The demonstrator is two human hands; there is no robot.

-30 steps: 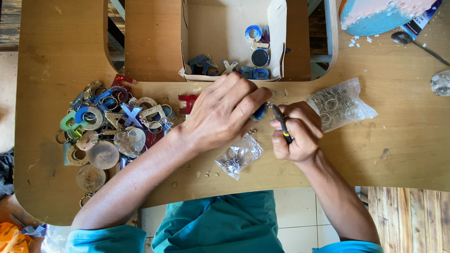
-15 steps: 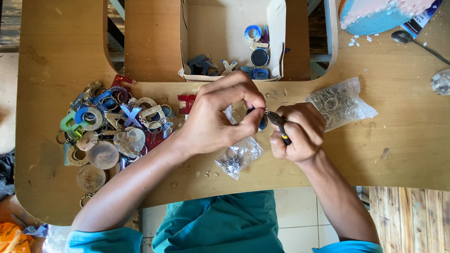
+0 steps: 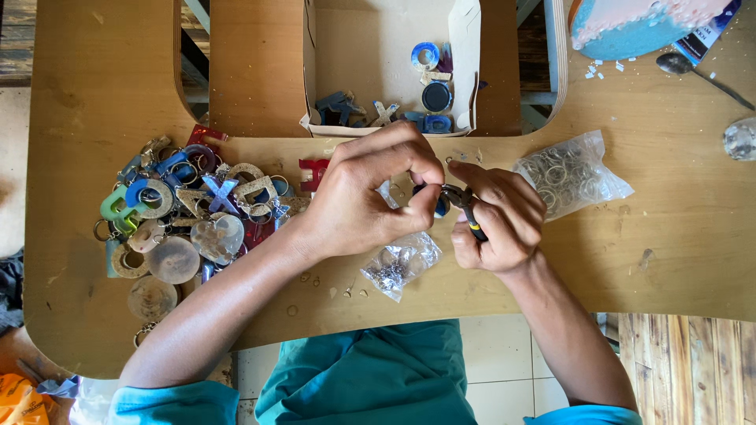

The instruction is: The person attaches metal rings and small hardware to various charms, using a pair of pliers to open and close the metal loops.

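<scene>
My left hand (image 3: 370, 197) is curled over the middle of the wooden table (image 3: 677, 252), its fingertips pinching a small dark blue piece (image 3: 441, 206) that is mostly hidden. My right hand (image 3: 498, 219) grips small black-handled pliers (image 3: 465, 206), whose jaws meet the piece between the two hands. Just below my left hand lies a small clear bag of tiny metal parts (image 3: 400, 264). A larger clear bag of metal rings (image 3: 568, 173) rests right of my right hand.
A heap of letter-shaped and round resin keychains (image 3: 177, 224) covers the table's left side. An open cardboard box (image 3: 465, 47) at the back holds a few more pieces. A blue and pink slab (image 3: 638, 27), a spoon (image 3: 697, 72) and a glass object (image 3: 740, 140) sit far right.
My left hand has gone from lying flat over the work to a curled pinch, and it has shifted slightly left. My right hand with the pliers stayed nearly in place.
</scene>
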